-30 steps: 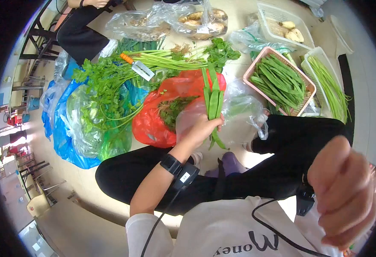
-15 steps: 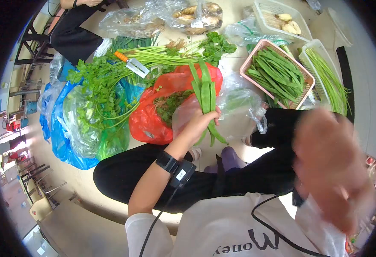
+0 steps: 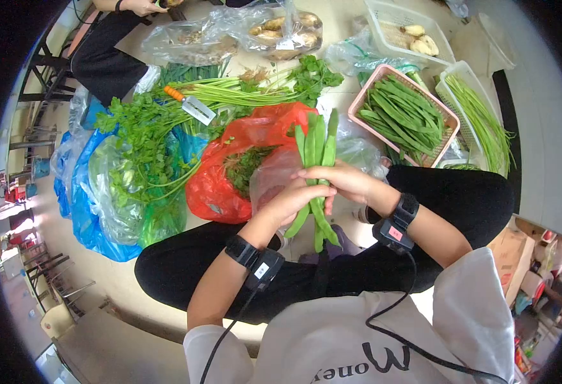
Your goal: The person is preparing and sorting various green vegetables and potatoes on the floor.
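Note:
Both hands meet around a small bunch of flat green beans (image 3: 319,144) above my lap. My left hand (image 3: 295,200) is closed on the lower part of the bunch, from which the bean ends hang down. Fingers of my right hand (image 3: 348,182) wrap the same beans just above it, touching the left. The beans point up and away from me. Behind them lies a red plastic bag (image 3: 213,185) with leafy greens inside. A pink basket (image 3: 354,114) at the right holds more flat beans.
Celery-like greens (image 3: 146,128) and a peeler (image 3: 197,110) with an orange handle lie at the left. Blue bags (image 3: 86,214) sit beside them. Bagged roots (image 3: 287,32) and white baskets (image 3: 450,54) stand farther back. Another person's hand (image 3: 141,6) shows at the top left.
My right hand has come in from the right, where it was raised and blurred, and now grips the beans with my left. The bunch sits slightly lower and more upright.

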Tool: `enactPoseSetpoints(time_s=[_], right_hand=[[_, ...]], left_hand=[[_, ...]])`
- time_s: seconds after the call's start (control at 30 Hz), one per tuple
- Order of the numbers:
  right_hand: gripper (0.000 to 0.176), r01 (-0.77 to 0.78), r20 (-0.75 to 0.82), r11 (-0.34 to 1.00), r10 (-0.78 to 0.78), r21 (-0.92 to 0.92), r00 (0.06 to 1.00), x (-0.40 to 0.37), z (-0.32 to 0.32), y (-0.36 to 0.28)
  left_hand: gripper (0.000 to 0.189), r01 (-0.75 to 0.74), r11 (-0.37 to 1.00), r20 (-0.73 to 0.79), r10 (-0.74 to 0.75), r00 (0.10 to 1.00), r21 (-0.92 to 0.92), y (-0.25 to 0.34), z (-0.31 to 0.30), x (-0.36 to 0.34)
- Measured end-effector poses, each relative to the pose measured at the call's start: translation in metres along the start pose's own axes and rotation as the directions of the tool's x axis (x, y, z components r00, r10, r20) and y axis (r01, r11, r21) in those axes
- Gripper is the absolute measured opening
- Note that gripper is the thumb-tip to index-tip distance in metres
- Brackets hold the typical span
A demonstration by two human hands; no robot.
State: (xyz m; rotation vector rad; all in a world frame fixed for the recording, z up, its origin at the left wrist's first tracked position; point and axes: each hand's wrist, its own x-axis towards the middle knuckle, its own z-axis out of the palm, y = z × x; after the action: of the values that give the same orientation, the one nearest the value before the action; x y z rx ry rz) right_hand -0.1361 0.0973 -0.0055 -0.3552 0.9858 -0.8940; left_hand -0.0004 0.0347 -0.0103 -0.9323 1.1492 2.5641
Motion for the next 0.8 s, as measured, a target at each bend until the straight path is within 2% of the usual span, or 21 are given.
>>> enactPoseSetpoints(time_s=[0.03,0.1,0.2,0.23,0.33,0.47,0.5,0.57,0.6,0.63,0.67,0.7,0.73,0.8], right_hand=[[0.038,0.044,-0.025,0.998,-0.045,-0.053,0.999,-0.003,0.003,-0.005],[0.034,0.166,-0.112,0.986,-0.168,-0.032,0.979,0.003,-0.001,0.0],[0.028,0.315,-0.237,0.948,-0.299,0.033,0.924,0.014,-0.017,0.007],[0.025,0.362,-0.281,0.93,-0.332,0.059,0.9,0.016,-0.023,0.007],[0.021,0.335,-0.379,0.925,-0.249,0.18,0.891,0.011,-0.029,0.002],[0.022,0.335,-0.222,0.92,-0.289,0.204,0.931,0.005,-0.022,0.001],[0.025,0.366,-0.205,0.898,-0.322,0.244,0.925,0.005,-0.021,0.0],[0.023,0.399,-0.265,0.907,-0.354,0.139,0.897,0.008,-0.021,-0.003],[0.022,0.413,-0.294,0.907,-0.374,0.083,0.88,0.01,-0.023,-0.005],[0.02,0.457,-0.331,0.889,-0.434,-0.007,0.838,0.011,-0.026,-0.006],[0.019,0.482,-0.377,0.874,-0.465,-0.053,0.801,0.01,-0.03,-0.007],[0.019,0.503,-0.42,0.858,-0.494,-0.098,0.761,0.01,-0.035,-0.009],[0.018,0.519,-0.459,0.843,-0.521,-0.142,0.72,0.009,-0.04,-0.009],[0.016,0.559,-0.505,0.824,-0.521,-0.089,0.688,0.01,-0.043,-0.011]], left_hand=[[0.02,-0.054,0.998,-0.018,0.055,0.998,0.037,-0.001,0.0,0.001],[0.028,-0.162,0.98,-0.048,0.168,0.985,0.112,-0.006,-0.002,0.01],[0.037,-0.339,0.851,0.027,0.359,0.933,0.402,-0.018,-0.014,0.019],[0.035,-0.294,0.804,-0.021,0.355,0.935,0.517,-0.022,-0.017,0.021],[0.03,-0.218,0.796,-0.057,0.301,0.952,0.565,-0.019,-0.016,0.022],[0.026,-0.123,0.981,0.047,0.117,0.992,0.149,-0.005,-0.015,0.012],[0.026,-0.141,0.973,0.023,0.14,0.99,0.182,-0.003,-0.017,0.011],[0.025,-0.172,0.954,-0.018,0.182,0.983,0.244,-0.007,-0.02,0.014],[0.026,-0.338,0.821,-0.186,0.461,0.868,0.459,-0.015,-0.02,0.024],[0.026,-0.407,0.62,-0.267,0.714,0.647,0.671,-0.022,-0.016,0.035],[0.029,-0.36,0.45,-0.246,0.838,0.488,0.817,-0.027,-0.021,0.038],[0.031,-0.234,0.292,-0.215,0.927,0.308,0.927,-0.023,-0.019,0.036],[0.031,-0.231,0.445,-0.304,0.833,0.463,0.865,-0.019,-0.023,0.028],[0.032,-0.147,0.708,-0.414,0.553,0.723,0.691,-0.01,-0.028,0.016]])
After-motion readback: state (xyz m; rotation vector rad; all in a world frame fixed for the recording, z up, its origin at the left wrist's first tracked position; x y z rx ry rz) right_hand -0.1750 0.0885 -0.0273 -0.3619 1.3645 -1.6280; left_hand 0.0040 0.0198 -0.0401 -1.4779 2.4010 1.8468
